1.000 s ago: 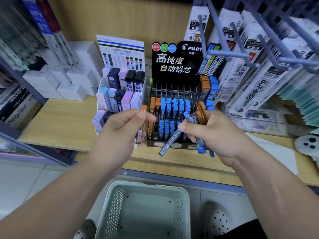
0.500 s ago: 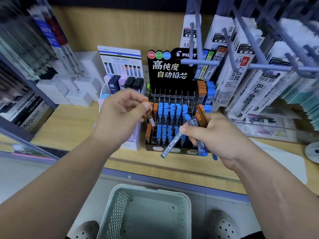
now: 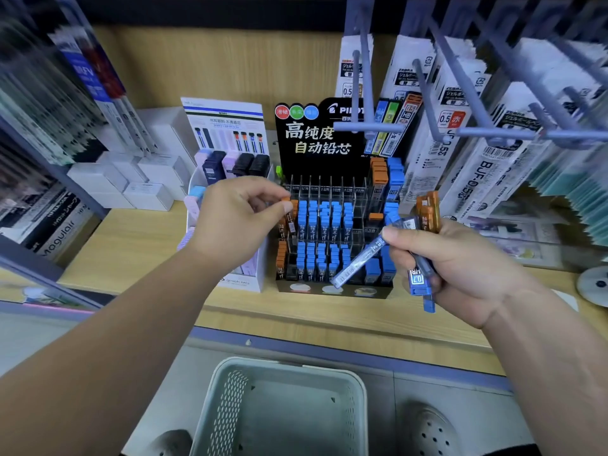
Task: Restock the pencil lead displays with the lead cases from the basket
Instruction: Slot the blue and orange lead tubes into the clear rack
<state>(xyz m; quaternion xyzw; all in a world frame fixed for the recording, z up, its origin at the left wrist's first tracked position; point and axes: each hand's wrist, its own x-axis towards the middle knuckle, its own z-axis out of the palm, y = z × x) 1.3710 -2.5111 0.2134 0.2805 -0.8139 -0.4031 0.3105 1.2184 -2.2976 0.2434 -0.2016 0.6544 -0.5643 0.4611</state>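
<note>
A black tiered lead display [image 3: 332, 287] stands on the wooden shelf, its slots filled with blue and orange lead cases. My left hand [image 3: 237, 222] pinches an orange lead case [image 3: 289, 216] upright over the display's left-hand orange column. My right hand [image 3: 460, 268] grips a bundle of lead cases [image 3: 424, 245], blue and orange ones; one blue case [image 3: 360, 261] sticks out slanting down to the left. The pale basket [image 3: 217, 403] sits on the floor below, with no cases visible in it.
A white display of pastel and dark cases [image 3: 227, 179] stands left of the black one, partly behind my left hand. White boxes [image 3: 148, 182] sit further left. Metal pegs [image 3: 427, 93] with hanging refill packs jut out at upper right. My shoes show beside the basket.
My left hand has carried the orange case up and to the right, from in front of the white display to the black display's left column. My right hand keeps its bundle and stays put.
</note>
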